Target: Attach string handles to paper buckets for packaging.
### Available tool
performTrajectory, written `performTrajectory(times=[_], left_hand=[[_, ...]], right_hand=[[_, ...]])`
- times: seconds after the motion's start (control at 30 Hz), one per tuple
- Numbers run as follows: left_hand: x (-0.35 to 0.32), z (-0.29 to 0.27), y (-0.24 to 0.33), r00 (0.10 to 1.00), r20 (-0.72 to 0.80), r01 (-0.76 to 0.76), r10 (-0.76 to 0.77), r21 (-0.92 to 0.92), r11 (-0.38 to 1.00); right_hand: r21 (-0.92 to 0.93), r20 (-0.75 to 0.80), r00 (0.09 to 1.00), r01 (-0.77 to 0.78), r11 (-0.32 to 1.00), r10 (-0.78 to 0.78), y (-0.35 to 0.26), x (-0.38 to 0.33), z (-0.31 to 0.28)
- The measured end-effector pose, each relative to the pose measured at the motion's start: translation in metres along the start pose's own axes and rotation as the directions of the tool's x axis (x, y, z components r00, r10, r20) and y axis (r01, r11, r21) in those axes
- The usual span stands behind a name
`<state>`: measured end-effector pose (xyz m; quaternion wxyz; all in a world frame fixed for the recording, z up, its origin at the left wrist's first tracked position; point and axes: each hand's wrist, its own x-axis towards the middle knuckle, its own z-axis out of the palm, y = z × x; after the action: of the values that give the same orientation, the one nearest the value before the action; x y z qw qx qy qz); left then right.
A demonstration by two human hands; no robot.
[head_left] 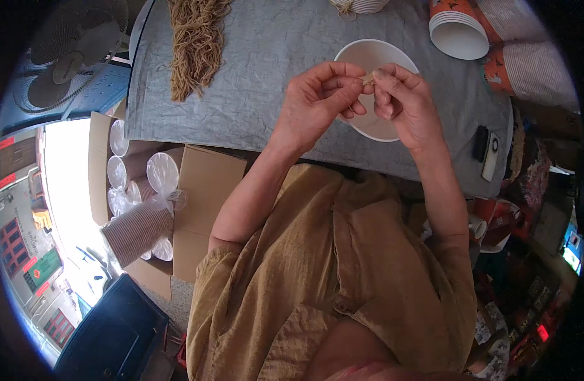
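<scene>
A short bit of tan string (368, 79) is pinched between my two hands, fingertips nearly touching. My left hand (320, 101) holds it with thumb and forefinger, the other fingers loosely curled. From the other side, my right hand (407, 101) grips it between thumb and bent fingers. Directly below them is a white round tub (398, 60), partly covered by both hands. The string's exact shape is too small to make out. A thick bundle of similar tan strings (197, 51) lies on the grey-covered table (260, 82), to the left.
Orange-and-white paper tubs (458, 37) lie stacked at the far right, beside plastic-wrapped stacks (538, 73). Another white tub (362, 5) stands at the far edge. Two remote controls (491, 155) rest near the right edge. A cardboard box (206, 203) of wrapped tubs sits left, below a fan (66, 66).
</scene>
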<state>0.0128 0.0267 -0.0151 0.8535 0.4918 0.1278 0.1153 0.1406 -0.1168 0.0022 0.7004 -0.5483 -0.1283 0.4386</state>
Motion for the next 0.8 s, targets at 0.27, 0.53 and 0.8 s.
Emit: performTrajectory(times=[0.27, 0.53, 0.8], left_hand=[[0.001, 0.004, 0.003, 0.999, 0.004, -0.047, 0.047, 0.023, 0.999], [0.000, 0.012, 0.006, 0.990, -0.083, -0.093, 0.111, 0.193, 0.977], [0.000, 0.018, 0.009, 0.988, -0.107, -0.083, 0.115, 0.265, 0.961]], right_hand=[[-0.154, 0.039, 0.994, 0.103, 0.983, -0.098, -0.003, 0.000, -0.005], [-0.491, 0.137, 0.969, 0.248, 0.835, -0.207, -0.023, -0.008, -0.003], [-0.650, 0.270, 0.915, 0.402, 0.645, -0.299, -0.020, -0.006, -0.005]])
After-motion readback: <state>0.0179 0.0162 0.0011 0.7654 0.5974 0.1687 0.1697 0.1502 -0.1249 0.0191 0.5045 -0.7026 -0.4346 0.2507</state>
